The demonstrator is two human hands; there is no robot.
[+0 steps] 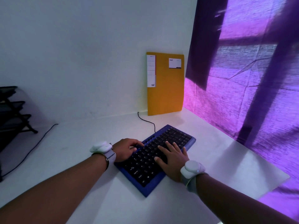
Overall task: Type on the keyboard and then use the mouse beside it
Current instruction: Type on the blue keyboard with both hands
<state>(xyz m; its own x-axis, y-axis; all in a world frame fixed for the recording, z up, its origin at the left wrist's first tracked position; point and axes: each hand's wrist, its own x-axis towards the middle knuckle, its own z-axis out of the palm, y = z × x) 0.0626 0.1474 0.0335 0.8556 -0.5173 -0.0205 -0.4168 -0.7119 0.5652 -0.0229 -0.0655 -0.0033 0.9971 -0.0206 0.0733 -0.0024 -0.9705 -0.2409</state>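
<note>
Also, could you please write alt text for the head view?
Both hands, left hand and right hand, rest on a blue-framed black-keyed keyboard lying angled on a white desk. An orange folder leans against the wall behind; no mouse is visible.

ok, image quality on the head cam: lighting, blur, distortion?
Head view: room dim, strong magenta light coming through the curtain on the right, tinting the table edge; curtain's upper part smeared by motion blur; wide-angle stretch bends the forearms; left hand, right hand and keyboard fairly sharp, key legends unreadable.
</note>
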